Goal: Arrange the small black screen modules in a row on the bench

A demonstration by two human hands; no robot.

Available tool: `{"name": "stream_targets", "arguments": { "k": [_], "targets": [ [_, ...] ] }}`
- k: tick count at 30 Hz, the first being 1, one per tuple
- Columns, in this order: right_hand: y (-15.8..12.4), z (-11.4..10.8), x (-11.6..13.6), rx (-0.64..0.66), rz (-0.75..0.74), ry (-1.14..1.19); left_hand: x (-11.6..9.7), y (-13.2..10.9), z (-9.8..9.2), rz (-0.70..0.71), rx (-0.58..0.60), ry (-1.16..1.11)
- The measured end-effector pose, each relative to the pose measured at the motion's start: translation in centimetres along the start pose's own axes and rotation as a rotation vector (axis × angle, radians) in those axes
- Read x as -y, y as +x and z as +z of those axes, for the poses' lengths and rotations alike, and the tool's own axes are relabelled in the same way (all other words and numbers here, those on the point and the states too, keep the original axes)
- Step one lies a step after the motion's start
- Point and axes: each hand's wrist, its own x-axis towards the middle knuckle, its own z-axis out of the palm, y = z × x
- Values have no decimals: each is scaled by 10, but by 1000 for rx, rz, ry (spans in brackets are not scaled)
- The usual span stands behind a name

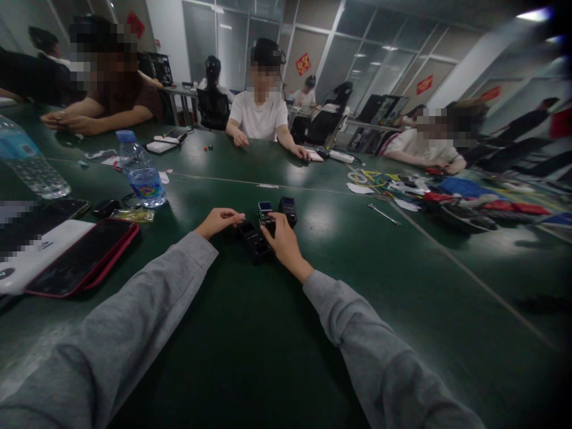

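Observation:
My left hand (218, 222) is closed, with thumb and fingertips pinched together at the upper left corner of a black handheld device (254, 243). Whatever is in that pinch is too small to make out. This device lies tilted on the table and has a small dark screen and buttons. My right hand (286, 243) has its thumb and fingers closed around a small boxy device (265, 207) with a pale-framed screen on top; its lower part is hidden by the fingers. Just behind the right hand stands another black device (289, 207) with a screen.
On the dark green table (214, 357), a water bottle (140, 173) and a red-cased phone (84, 256) are at left. A wrench (383, 214) lies at right, before a pile of cables and tools (465, 202). A person in white (259, 116) sits opposite; others work nearby.

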Motion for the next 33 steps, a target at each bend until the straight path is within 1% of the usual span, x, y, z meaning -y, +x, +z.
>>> {"name": "stream_targets", "arguments": {
  "k": [6,13,23,28,33],
  "targets": [
    [-1,2,-1,-2,20,-10,4,2,-1,9,20,7],
    [0,1,-1,-4,9,3,9,3,-2,4,23,14],
    [0,4,-6,-36,24,-53,8,3,-2,8,18,13],
    [-1,4,-4,-86,57,-132,8,3,-2,14,25,4],
    [0,1,0,-98,40,-105,8,3,-2,11,17,18]
  ]
}}
